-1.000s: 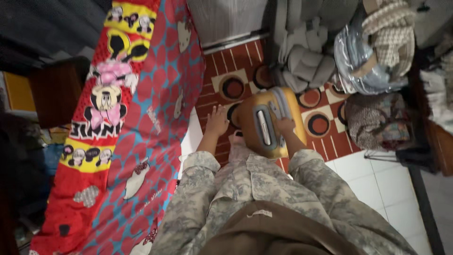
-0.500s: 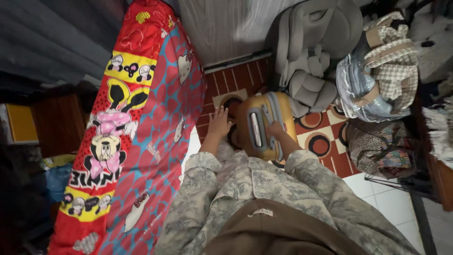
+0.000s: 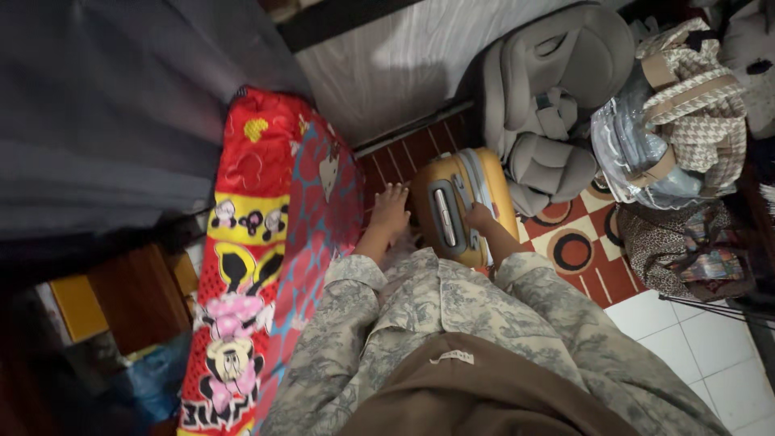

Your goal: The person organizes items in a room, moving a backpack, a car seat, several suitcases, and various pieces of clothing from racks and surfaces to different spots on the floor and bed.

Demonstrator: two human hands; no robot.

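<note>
— Mattress (image 3: 266, 266) with cartoon print lies leftmost; what next?
— Left hand (image 3: 390, 211) rests flat against the yellow suitcase (image 3: 460, 206), right hand (image 3: 479, 216) grips its side.
— Is it open?
— No, shut, standing on the patterned mat (image 3: 577, 250); contents hidden. Grey child seat (image 3: 549, 105) sits just beside.

Hands, two: left hand (image 3: 390, 211), right hand (image 3: 479, 216). Yellow suitcase (image 3: 460, 206), one. Grey child car seat (image 3: 553, 109), one. Cartoon-print mattress (image 3: 270, 258), one. Houndstooth bag (image 3: 698, 109), one. Leopard-print bag (image 3: 682, 250), one.
</note>
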